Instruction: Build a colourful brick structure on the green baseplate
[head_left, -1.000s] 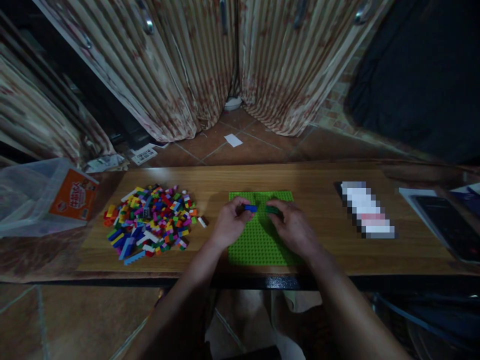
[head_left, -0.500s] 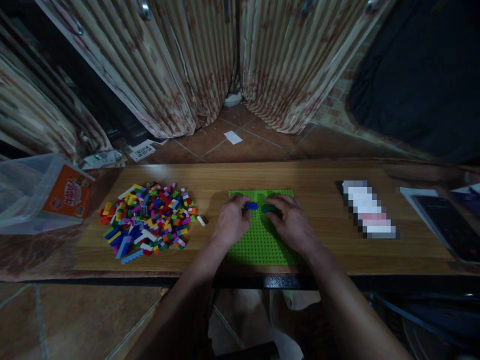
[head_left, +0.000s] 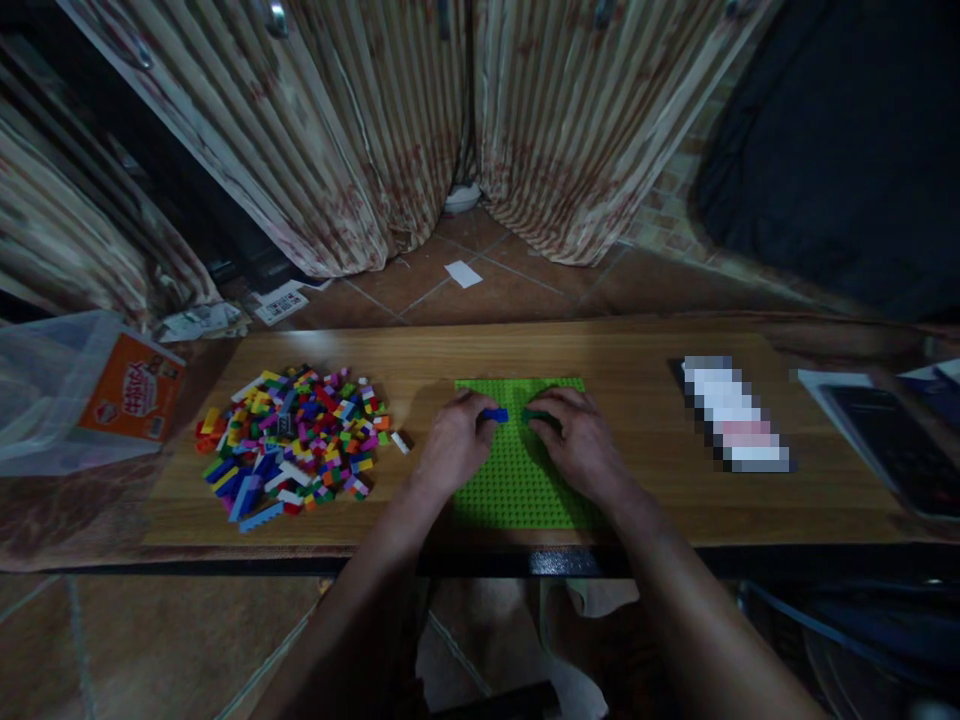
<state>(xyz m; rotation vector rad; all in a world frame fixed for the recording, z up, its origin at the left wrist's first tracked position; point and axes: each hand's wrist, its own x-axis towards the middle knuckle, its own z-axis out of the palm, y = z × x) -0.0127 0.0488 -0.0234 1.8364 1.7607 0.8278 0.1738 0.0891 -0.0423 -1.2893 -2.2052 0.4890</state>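
A light green studded baseplate lies on the wooden table, and both hands are over its far half. Between the thumb and fingers of my left hand is a blue toy brick, its right end poking out. My right hand pinches a dark green toy brick at the fingertips. A small gap separates the two bricks. Whether either brick touches the studs cannot be made out. The fingers hide part of each brick.
A heap of mixed toy bricks covers the table's left part. Beyond it stands a clear plastic box with an orange label. On the right lie a pixelated phone-shaped item and a dark device. Striped curtains hang behind.
The blue brick in my left hand has shifted slightly left and tilted a little. My right hand keeps its hold on the dark green brick, nearly still. The whole view has drifted slightly.
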